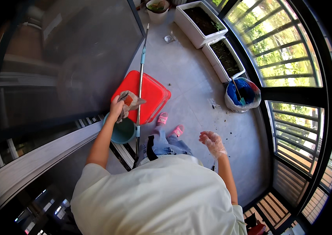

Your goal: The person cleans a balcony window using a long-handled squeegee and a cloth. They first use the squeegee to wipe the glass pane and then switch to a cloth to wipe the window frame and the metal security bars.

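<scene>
My left hand (117, 107) is closed on a crumpled grey-brown cloth (123, 113) with an orange-brown patch showing in its folds. The cloth is above a red plastic stool (156, 92) as I see it; whether they touch I cannot tell. A long metal pole (141, 74) with light blue sleeves crosses in front of the stool, close to the cloth. Below my left forearm sits a teal bucket (123, 132), partly hidden. My right hand (213, 144), in a thin clear plastic glove, hovers over the floor on the right, fingers loosely bent and holding nothing.
A large dark glass door (64, 58) stands at the left beside a pale sill (48, 156). White planters (191, 29) line the barred windows. A bag-lined bin (232, 102) holds a small tool. Dirt crumbs lie around the grey floor (189, 78), near a floor drain (168, 38).
</scene>
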### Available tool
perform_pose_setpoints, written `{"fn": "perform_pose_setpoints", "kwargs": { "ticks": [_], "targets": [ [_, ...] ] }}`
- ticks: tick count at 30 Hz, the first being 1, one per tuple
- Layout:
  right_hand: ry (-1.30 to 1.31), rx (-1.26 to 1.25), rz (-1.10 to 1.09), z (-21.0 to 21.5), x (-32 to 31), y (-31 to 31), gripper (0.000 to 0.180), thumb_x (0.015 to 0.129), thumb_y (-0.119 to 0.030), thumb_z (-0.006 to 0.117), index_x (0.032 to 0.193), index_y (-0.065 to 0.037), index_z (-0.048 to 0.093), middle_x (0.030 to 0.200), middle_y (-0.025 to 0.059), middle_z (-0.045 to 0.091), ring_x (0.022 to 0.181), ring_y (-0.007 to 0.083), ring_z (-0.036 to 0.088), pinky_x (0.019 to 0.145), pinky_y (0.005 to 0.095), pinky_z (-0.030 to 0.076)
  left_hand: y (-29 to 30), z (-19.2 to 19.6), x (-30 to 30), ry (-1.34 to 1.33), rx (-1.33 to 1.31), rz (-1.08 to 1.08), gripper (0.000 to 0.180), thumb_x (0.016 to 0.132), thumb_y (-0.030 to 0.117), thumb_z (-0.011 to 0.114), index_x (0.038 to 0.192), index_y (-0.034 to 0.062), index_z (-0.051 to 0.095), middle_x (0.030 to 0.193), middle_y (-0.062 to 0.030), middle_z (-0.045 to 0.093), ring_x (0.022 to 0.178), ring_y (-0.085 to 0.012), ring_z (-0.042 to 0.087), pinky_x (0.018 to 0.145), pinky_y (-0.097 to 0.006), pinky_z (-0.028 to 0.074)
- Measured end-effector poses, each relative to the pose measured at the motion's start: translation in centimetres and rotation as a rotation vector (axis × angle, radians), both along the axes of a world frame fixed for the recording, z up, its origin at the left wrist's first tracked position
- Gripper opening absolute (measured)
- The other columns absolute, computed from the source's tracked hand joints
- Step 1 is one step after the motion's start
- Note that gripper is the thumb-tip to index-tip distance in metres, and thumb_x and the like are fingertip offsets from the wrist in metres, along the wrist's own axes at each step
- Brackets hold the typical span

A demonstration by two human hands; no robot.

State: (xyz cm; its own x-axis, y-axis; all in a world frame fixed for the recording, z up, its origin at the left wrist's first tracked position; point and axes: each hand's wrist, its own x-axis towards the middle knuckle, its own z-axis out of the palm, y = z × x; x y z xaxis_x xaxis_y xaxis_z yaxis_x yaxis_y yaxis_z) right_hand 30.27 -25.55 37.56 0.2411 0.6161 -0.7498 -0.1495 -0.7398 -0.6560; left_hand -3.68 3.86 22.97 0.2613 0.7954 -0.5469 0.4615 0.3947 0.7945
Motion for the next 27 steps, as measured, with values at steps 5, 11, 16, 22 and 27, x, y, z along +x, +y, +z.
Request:
{"fn": "perform_pose_setpoints", "kwargs": {
  "ticks": [5, 11, 16, 22, 27],
  "targets": [
    [0.096, -0.049, 0.098, -1.5, -1.7, 1.9, 0.025, 0.086, -0.007, 0.049, 0.109, 0.004, 0.053, 0.093, 0.0066, 0.06, 0.086, 0.014, 0.056, 0.077, 0.0257, 0.045, 1.0, -7.0, 0.9, 0.642, 0.424, -0.182, 0.024, 0.073, 0.017, 0.055, 0.093, 0.0024, 0.054, 0.093, -0.018, 0.056, 0.091, -0.0333, 0.054, 0.076, -0.041, 0.045],
    [0.073, -0.185, 0.132, -1.9, -2.3, 2.2, 0.025, 0.086, -0.008, 0.047, 0.107, 0.003, 0.055, 0.094, 0.0069, 0.06, 0.087, 0.0146, 0.057, 0.082, 0.0275, 0.045, -7.9, -17.6, 0.7, 0.709, -0.09, -0.268, 0.066, 0.065, 0.041, 0.071, 0.105, -0.0064, 0.049, 0.106, -0.0283, 0.053, 0.101, -0.038, 0.053, 0.084, -0.042, 0.044],
    [0.047, -0.291, 0.15, -1.5, -2.2, 1.9, 0.024, 0.088, -0.013, 0.05, 0.106, 0.002, 0.056, 0.093, 0.0064, 0.06, 0.087, 0.0143, 0.057, 0.081, 0.0273, 0.046, -15.3, -26.0, -2.4, 0.644, -0.125, 0.006, 0.069, 0.06, 0.032, 0.075, 0.111, -0.0024, 0.045, 0.107, -0.0223, 0.056, 0.099, -0.0352, 0.055, 0.084, -0.04, 0.045],
    [0.112, -0.335, 0.215, -2.2, -2.7, 3.4, 0.028, 0.087, -0.011, 0.051, 0.111, 0.001, 0.052, 0.099, 0.0089, 0.06, 0.093, 0.0157, 0.056, 0.087, 0.0285, 0.045, -16.0, -24.7, -4.3, 0.523, -0.389, -0.158, 0.057, 0.059, 0.022, 0.071, 0.107, 0.0016, 0.05, 0.098, -0.0193, 0.059, 0.095, -0.0322, 0.057, 0.081, -0.039, 0.045],
    [0.026, -0.232, 0.32, -1.5, -2.5, 6.7, 0.028, 0.085, -0.01, 0.047, 0.11, 0.0, 0.054, 0.099, 0.0089, 0.06, 0.094, 0.0161, 0.057, 0.087, 0.0275, 0.044, -14.9, -19.0, -4.9, 0.228, -0.279, 0.115, 0.042, 0.062, 0.018, 0.066, 0.098, 0.0024, 0.051, 0.078, -0.0103, 0.058, 0.071, -0.0239, 0.059, 0.067, -0.034, 0.047]
  ]
}}
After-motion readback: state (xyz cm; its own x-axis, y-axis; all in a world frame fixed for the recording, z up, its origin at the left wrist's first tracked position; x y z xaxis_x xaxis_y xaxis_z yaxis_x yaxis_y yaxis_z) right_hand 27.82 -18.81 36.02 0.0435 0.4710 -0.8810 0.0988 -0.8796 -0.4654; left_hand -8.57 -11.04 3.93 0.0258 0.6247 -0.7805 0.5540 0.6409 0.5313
